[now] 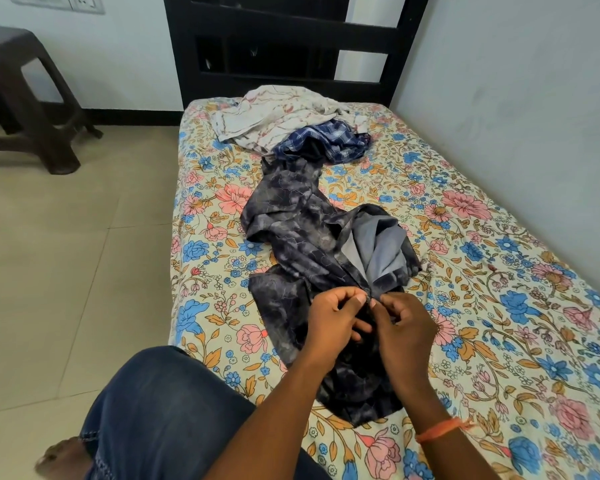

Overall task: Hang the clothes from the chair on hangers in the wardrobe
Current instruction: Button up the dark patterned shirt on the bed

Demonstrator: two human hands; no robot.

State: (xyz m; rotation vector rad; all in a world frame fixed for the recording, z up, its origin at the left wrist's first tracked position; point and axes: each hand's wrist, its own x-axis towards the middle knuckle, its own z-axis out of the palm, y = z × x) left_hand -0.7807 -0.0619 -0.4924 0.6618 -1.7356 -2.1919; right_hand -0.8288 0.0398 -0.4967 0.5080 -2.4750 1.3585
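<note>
Shirt, dark and marbled with a paler lining, lies stretched along the bed, placket half open. Left hand and right hand both pinch its front edge, apparently at a button. Two more garments wait crumpled near the headboard; no hanger or wardrobe is visible, so most work looks left.

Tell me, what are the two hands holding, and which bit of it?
Both the left hand and the right hand pinch the dark blue-grey marbled shirt at its front opening edge, near the end closest to the person.
</note>
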